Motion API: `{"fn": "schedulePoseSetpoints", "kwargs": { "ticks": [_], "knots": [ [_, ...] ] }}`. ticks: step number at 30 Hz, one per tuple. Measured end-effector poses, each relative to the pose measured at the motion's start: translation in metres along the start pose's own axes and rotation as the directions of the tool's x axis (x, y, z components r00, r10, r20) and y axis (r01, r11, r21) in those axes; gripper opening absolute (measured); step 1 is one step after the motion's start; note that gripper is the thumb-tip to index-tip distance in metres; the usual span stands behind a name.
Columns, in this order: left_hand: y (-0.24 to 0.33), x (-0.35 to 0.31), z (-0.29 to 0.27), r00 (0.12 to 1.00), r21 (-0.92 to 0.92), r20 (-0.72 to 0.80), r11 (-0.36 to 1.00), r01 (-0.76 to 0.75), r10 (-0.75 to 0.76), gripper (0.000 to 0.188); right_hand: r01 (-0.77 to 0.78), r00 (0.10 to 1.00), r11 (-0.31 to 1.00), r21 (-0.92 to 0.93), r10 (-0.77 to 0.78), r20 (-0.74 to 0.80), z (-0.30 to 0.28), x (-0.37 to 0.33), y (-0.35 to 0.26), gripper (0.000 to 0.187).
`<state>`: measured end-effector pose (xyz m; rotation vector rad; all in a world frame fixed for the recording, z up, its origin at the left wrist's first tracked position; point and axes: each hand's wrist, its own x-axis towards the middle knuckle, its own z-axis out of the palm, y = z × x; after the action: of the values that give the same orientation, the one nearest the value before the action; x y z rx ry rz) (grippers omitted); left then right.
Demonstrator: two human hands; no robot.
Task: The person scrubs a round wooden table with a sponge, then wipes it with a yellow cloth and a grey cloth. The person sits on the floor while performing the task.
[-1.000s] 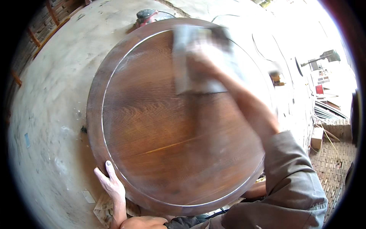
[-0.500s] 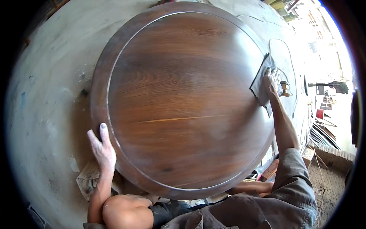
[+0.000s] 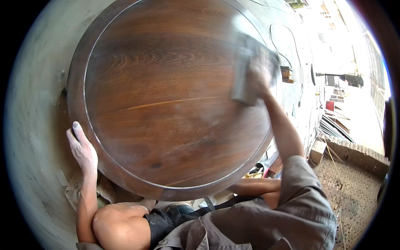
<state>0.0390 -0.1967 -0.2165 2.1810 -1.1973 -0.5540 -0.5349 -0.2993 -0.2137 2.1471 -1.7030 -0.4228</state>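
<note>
A round dark-brown wooden tabletop with a pale inlaid ring lies before me, a light streak running across its middle. My right hand is pressed over a grey cloth on the right part of the top. Hand and cloth are smeared by motion, so single fingers do not show well. At the lower left, my left hand is beside the tabletop's rim, dusted with white powder. Its fingers are stretched out and hold nothing; whether they touch the rim I cannot tell.
My bent knee is close under the near rim. Beyond the right edge are a small wooden block and a loose cable. A brick-paved patch lies at lower right, with a stack of flat boards above it.
The whole view has shifted, so the tabletop sits further left and higher. My right hand has swept the cloth inward from the right rim. My left hand's fingers are closer together.
</note>
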Motion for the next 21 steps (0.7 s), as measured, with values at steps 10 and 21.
{"fn": "schedulePoseSetpoints", "kwargs": {
  "ticks": [10,21],
  "knots": [
    [-0.009,0.011,0.02,1.0,-0.068,-0.013,0.998,-0.009,0.008,0.062,0.203,0.976,0.761,0.616,-0.11,-0.186,-0.155,0.051,-0.303,0.049],
    [0.008,0.017,0.023,0.999,-0.074,-0.03,0.997,-0.017,0.015,0.075,-0.312,0.93,0.86,0.403,0.364,-0.057,-0.042,-0.124,-0.033,0.056]
  ]
}}
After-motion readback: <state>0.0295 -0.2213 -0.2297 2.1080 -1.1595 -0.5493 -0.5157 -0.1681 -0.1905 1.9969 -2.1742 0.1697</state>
